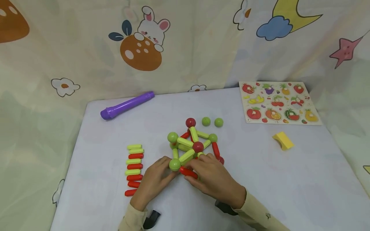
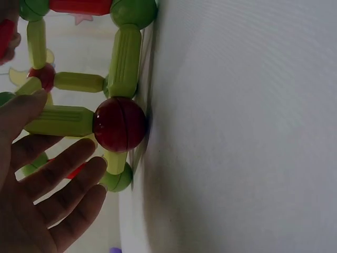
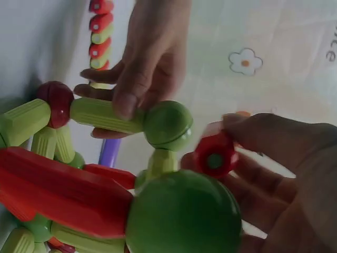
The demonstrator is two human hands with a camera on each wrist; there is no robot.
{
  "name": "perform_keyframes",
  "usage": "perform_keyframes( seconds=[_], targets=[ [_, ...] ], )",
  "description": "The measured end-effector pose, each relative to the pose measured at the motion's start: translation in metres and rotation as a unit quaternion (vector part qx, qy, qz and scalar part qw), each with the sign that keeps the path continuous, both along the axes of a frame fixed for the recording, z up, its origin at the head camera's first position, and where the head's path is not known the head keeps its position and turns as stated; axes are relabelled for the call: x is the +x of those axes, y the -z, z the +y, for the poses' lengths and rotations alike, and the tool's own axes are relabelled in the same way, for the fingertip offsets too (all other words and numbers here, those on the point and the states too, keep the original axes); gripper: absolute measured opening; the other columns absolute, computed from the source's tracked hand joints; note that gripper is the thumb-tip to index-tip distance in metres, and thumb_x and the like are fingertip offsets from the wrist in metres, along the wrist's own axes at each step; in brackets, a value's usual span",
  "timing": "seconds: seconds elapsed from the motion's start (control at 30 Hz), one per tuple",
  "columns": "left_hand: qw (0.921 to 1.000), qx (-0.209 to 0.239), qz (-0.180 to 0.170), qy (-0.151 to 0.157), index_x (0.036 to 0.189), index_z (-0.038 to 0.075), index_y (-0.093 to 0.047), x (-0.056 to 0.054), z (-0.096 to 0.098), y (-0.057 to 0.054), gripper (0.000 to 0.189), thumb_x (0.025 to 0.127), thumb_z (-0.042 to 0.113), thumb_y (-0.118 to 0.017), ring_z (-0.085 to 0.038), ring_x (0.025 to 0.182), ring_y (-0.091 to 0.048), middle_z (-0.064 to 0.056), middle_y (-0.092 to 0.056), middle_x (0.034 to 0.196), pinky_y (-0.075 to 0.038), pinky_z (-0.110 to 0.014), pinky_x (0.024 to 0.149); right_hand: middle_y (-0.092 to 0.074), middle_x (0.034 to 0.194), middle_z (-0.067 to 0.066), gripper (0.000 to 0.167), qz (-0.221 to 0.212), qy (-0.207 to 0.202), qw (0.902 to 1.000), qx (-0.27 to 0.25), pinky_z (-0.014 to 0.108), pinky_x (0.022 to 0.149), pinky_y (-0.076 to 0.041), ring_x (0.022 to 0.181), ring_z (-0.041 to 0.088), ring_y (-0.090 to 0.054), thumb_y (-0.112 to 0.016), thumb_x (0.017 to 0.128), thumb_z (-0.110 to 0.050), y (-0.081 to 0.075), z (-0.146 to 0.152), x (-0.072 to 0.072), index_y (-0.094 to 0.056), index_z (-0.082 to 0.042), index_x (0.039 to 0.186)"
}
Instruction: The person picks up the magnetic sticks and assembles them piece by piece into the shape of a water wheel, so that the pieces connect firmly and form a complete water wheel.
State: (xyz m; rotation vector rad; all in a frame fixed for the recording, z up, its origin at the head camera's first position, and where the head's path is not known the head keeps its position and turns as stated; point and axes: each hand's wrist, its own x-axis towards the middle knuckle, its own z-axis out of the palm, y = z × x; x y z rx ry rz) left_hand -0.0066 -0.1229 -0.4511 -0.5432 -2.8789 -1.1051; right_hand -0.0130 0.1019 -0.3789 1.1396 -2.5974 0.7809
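A stick-and-ball building structure [image 1: 187,156] of yellow-green and red sticks joined by green and dark red balls stands mid-table. My left hand [image 1: 157,175] holds it at the left, thumb and fingers around a yellow-green stick [image 3: 100,114] between a dark red ball [image 3: 56,104] and a green ball [image 3: 169,125]. Between the thumb and fingers of my right hand [image 1: 214,176] is a loose red stick [image 1: 188,172], close by the front green ball [image 1: 174,164]. The right wrist view shows that stick's end [image 3: 215,159] facing the camera. My right hand hides part of the structure's front.
Red and yellow-green sticks [image 1: 134,166] lie in a column at the left. Two loose green balls [image 1: 218,122] sit behind the structure. A purple marker-like tube [image 1: 127,105] lies at the back left; a fruit picture board [image 1: 277,106] and yellow arch block [image 1: 283,141] are at right.
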Motion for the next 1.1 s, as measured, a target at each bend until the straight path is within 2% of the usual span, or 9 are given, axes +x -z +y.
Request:
perform_keyframes(
  seconds=[0.2,0.4,0.47,0.6,0.7,0.83,0.9,1.0,1.1],
  targets=[
    [1.0,-0.005,0.005,0.002,0.109,0.023,-0.066,-0.002,0.002,-0.001,0.031,0.081,0.027,-0.078,-0.003,0.09,-0.056,0.013,-0.065,0.099,-0.053,-0.028,0.081,-0.057,0.074,-0.009,0.033,0.015,0.017,0.9983,0.054,0.024,0.064,-0.032,0.072,0.01,-0.045,-0.083,0.074,-0.027,0.006,-0.004,-0.002,-0.066,-0.014,0.098],
    [0.9994,-0.017,0.031,0.007,0.108,0.02,-0.068,-0.003,0.004,-0.003,0.032,0.079,0.026,-0.08,-0.004,0.088,-0.058,0.011,-0.067,0.097,-0.053,-0.027,0.078,-0.059,0.072,-0.009,0.033,0.011,0.005,0.9982,0.06,0.022,0.063,-0.035,0.072,0.01,-0.043,-0.083,0.075,-0.026,0.008,-0.001,-0.003,-0.065,-0.014,0.1],
    [0.999,-0.021,0.039,0.008,0.107,0.019,-0.068,-0.003,0.005,-0.003,0.033,0.078,0.026,-0.08,-0.005,0.087,-0.058,0.01,-0.067,0.096,-0.053,-0.027,0.076,-0.062,0.077,-0.008,0.037,0.012,-0.002,0.9983,0.057,0.023,0.065,-0.04,0.076,0.011,-0.046,-0.084,0.074,-0.026,0.007,0.001,-0.003,-0.065,-0.013,0.104],
    [0.9986,-0.026,0.046,0.006,0.106,0.017,-0.068,-0.003,0.006,-0.004,0.033,0.077,0.027,-0.081,-0.006,0.085,-0.058,0.009,-0.067,0.095,-0.053,-0.027,0.074,-0.066,0.095,-0.007,0.041,0.006,0.0,1.0,0.004,0.026,0.074,-0.047,0.088,0.012,-0.052,-0.081,0.076,-0.028,0.006,0.017,-0.001,-0.065,-0.014,0.111],
    [0.9982,-0.035,0.05,0.001,0.104,0.017,-0.069,-0.002,0.006,-0.004,0.032,0.076,0.026,-0.081,-0.006,0.083,-0.058,0.009,-0.068,0.093,-0.053,-0.026,0.073,-0.065,0.098,-0.006,0.041,-0.016,0.031,0.9987,-0.036,0.026,0.074,-0.05,0.088,0.009,-0.054,-0.082,0.074,-0.029,0.008,0.035,0.003,-0.065,-0.014,0.108],
    [0.9972,-0.045,0.06,-0.004,0.102,0.016,-0.069,-0.002,0.005,-0.004,0.032,0.075,0.026,-0.082,-0.006,0.08,-0.057,0.008,-0.068,0.09,-0.053,-0.025,0.07,-0.062,0.092,-0.009,0.047,-0.081,0.079,0.9933,-0.022,0.022,0.067,-0.051,0.08,0.005,-0.054,-0.088,0.066,-0.028,0.014,0.053,0.011,-0.061,-0.016,0.102],
    [0.9967,-0.047,0.067,-0.005,0.101,0.016,-0.07,-0.002,0.004,-0.004,0.031,0.075,0.026,-0.082,-0.006,0.079,-0.057,0.008,-0.069,0.09,-0.053,-0.024,0.069,-0.061,0.091,-0.011,0.048,-0.121,0.084,0.989,-0.012,0.022,0.066,-0.051,0.078,0.005,-0.055,-0.088,0.065,-0.028,0.019,0.056,0.015,-0.059,-0.017,0.102],
    [0.9957,-0.049,0.079,-0.008,0.1,0.014,-0.071,-0.001,0.004,-0.004,0.031,0.074,0.027,-0.083,-0.008,0.078,-0.059,0.006,-0.07,0.088,-0.053,-0.025,0.068,-0.06,0.094,-0.011,0.049,-0.173,0.071,0.9819,-0.029,0.026,0.069,-0.054,0.081,0.009,-0.058,-0.087,0.068,-0.023,0.028,0.055,0.019,-0.055,-0.017,0.105],
    [0.9946,-0.049,0.092,-0.009,0.098,0.012,-0.072,0.0,0.005,-0.003,0.031,0.073,0.027,-0.083,-0.009,0.076,-0.06,0.004,-0.07,0.087,-0.053,-0.025,0.067,-0.059,0.097,-0.011,0.05,-0.19,0.06,0.9784,-0.055,0.028,0.07,-0.054,0.082,0.011,-0.058,-0.086,0.069,-0.018,0.034,0.052,0.022,-0.053,-0.016,0.107]
  ],
)
